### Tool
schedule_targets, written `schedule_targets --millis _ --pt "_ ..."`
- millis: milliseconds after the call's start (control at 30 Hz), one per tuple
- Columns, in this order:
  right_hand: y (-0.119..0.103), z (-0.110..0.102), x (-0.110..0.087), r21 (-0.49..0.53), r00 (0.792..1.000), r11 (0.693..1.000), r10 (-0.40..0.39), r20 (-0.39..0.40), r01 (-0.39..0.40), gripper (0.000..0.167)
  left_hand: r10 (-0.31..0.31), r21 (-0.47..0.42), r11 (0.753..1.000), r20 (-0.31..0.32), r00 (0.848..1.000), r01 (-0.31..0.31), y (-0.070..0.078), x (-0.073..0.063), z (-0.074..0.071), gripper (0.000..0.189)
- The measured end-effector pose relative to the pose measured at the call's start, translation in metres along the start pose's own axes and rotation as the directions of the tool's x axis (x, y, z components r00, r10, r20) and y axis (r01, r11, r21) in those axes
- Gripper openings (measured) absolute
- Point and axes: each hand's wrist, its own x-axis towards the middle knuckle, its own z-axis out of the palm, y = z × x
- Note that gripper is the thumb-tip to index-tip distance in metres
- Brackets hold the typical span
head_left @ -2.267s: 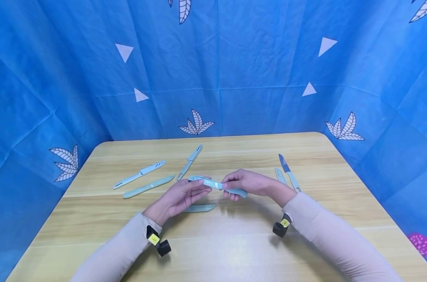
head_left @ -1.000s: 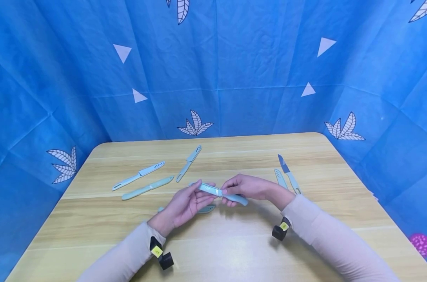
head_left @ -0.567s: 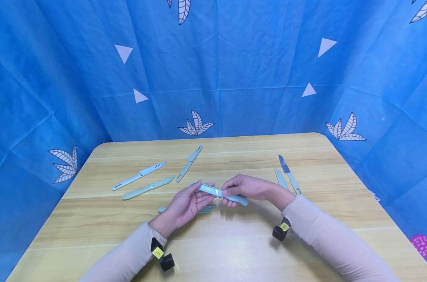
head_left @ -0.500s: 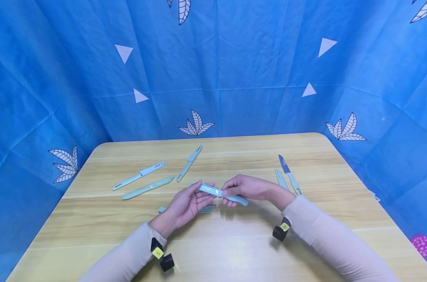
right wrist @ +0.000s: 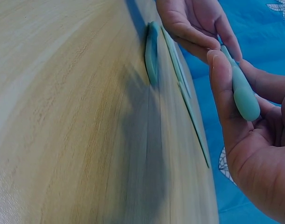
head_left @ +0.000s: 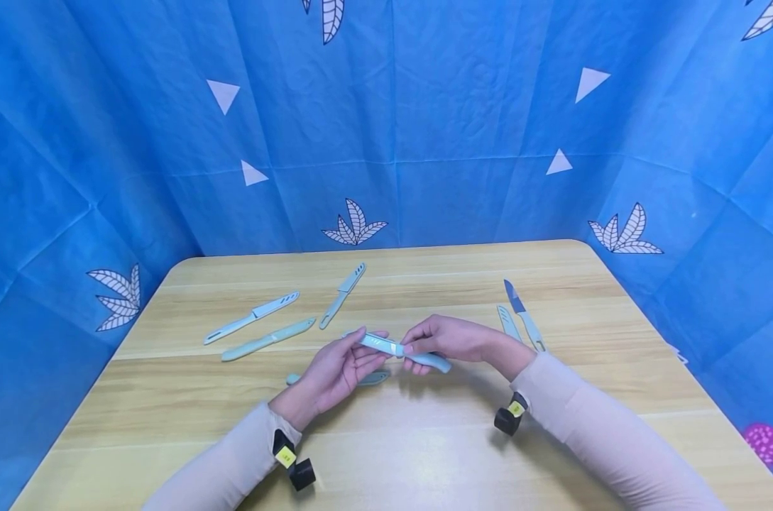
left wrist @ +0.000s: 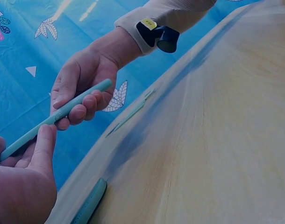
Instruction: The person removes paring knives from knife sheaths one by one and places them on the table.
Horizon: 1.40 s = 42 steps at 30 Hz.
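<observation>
Above the middle of the table, both hands hold a mint-green knife [head_left: 428, 361] whose blade is covered by a sheath [head_left: 378, 343]. My left hand [head_left: 335, 370] holds the sheath end, thumb on one side and fingers behind it. On the handle, close to the sheath's mouth, my right hand [head_left: 446, 337] pinches with thumb and fingers. The left wrist view shows the right hand [left wrist: 89, 70] with fingers curled around the handle. In the right wrist view the rounded handle end [right wrist: 246, 105] points toward the camera. No bare blade shows on this knife.
At the right lie an unsheathed knife [head_left: 532, 332] with a dark blade and a loose sheath [head_left: 507, 323]. Sheathed knives lie at the left [head_left: 252, 318], below it [head_left: 267, 341] and behind [head_left: 343, 295]. Another knife [head_left: 375, 379] is partly hidden under my left hand.
Since the oldest frame, the left hand has turned its palm upward and the held knife has come slightly nearer me. Over the last half second both hands stay almost still.
</observation>
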Motion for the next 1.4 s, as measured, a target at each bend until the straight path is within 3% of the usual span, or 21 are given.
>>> schedule_targets --millis 900,1400 --pt "-0.0016 -0.0058 -0.0027 -0.011 1.000 1.000 0.018 -0.019 -0.018 0.025 0.000 0.013 1.000 0.027 1.000 0.000 0.0014 0.0027 0.0004 0.044" --pt "0.0002 -0.0084 -0.0057 0.005 0.999 0.999 0.035 -0.027 -0.035 0.024 0.011 -0.026 1.000 0.008 1.000 -0.010 0.0026 -0.0006 -0.0011 0.042"
